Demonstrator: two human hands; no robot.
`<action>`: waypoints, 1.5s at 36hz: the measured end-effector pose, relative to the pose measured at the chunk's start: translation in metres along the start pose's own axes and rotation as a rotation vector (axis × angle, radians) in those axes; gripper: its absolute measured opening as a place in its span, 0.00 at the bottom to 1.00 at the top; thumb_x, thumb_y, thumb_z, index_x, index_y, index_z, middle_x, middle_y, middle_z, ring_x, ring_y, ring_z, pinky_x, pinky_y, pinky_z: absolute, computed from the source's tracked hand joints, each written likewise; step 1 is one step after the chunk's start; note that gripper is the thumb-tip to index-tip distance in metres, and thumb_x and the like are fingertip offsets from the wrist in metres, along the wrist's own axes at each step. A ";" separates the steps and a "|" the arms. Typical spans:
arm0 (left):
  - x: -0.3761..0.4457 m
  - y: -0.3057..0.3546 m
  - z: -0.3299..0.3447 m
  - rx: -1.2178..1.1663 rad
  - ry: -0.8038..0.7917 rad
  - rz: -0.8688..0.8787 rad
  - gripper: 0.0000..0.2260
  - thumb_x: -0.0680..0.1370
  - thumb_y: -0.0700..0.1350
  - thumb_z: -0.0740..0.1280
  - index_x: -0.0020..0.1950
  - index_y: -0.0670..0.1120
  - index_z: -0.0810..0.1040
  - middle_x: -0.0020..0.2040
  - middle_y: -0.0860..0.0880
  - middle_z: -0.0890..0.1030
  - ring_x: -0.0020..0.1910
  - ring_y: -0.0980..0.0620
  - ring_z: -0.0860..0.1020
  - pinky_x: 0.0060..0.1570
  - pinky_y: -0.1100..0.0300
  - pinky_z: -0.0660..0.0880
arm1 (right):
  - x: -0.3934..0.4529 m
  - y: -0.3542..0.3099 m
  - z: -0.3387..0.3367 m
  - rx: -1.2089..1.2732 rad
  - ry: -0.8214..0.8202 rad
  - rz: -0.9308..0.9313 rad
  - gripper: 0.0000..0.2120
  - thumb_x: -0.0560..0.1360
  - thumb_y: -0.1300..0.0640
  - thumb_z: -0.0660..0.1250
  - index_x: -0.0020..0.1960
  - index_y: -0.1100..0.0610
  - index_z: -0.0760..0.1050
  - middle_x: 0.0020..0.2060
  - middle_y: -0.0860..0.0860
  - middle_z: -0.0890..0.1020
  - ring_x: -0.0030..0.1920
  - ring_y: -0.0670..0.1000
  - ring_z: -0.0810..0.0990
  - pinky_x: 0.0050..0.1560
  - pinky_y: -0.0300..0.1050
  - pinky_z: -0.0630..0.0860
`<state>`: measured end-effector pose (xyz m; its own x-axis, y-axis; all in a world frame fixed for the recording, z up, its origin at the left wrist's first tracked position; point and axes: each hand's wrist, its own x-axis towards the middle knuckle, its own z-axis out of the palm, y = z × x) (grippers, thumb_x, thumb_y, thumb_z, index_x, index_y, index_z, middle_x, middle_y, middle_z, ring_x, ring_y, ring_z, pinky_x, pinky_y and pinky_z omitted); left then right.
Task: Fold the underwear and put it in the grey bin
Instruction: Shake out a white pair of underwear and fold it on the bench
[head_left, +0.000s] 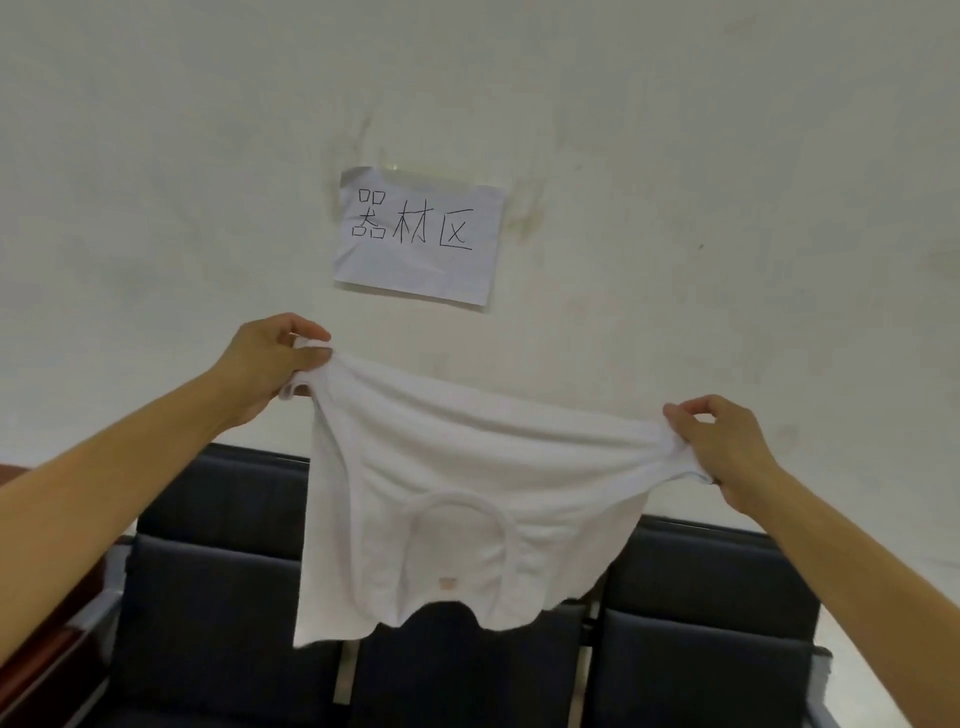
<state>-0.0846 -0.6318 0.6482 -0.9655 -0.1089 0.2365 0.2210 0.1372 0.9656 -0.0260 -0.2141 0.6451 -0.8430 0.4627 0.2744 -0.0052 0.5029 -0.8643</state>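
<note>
Head view: illumination soft, even, moderately dim; source not in view. Overall greenish-yellow cast on the wall. No glare or hard highlights. Shadows faint: a weak one under the paper sign at its lower edge. White underwear is the brightest area, folds readable, not blown out. Dark chairs lose detail in the blacks. Wide-angle bowing near edges; forearms stretched at the corners. Slight softness throughout; handwriting legible.

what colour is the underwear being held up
White, plain, with a small tan patch low down; the underwear shows in the head view.
</note>
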 end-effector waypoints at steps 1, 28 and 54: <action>-0.003 0.002 0.002 0.014 0.019 0.003 0.06 0.75 0.34 0.68 0.46 0.44 0.78 0.49 0.42 0.78 0.42 0.45 0.78 0.28 0.64 0.77 | -0.004 -0.001 -0.005 -0.020 -0.002 -0.015 0.10 0.76 0.52 0.67 0.51 0.58 0.74 0.53 0.53 0.76 0.49 0.55 0.75 0.35 0.43 0.72; -0.179 0.071 0.020 0.666 0.169 0.199 0.07 0.71 0.41 0.74 0.48 0.43 0.81 0.46 0.44 0.78 0.47 0.46 0.75 0.47 0.55 0.69 | -0.111 0.004 -0.193 -0.248 -0.540 -0.121 0.08 0.70 0.70 0.70 0.48 0.63 0.80 0.42 0.54 0.81 0.42 0.52 0.78 0.40 0.39 0.76; -0.318 0.080 0.033 1.040 -0.105 0.125 0.06 0.73 0.46 0.72 0.45 0.45 0.79 0.45 0.46 0.78 0.44 0.49 0.75 0.44 0.58 0.67 | -0.191 0.085 -0.280 0.062 -0.444 0.053 0.06 0.76 0.66 0.64 0.51 0.67 0.77 0.47 0.62 0.81 0.47 0.58 0.82 0.46 0.47 0.82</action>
<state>0.2359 -0.5533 0.6463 -0.9621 0.0434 0.2691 0.1408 0.9245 0.3542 0.2850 -0.0555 0.6371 -0.9920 0.1220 0.0331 0.0236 0.4359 -0.8997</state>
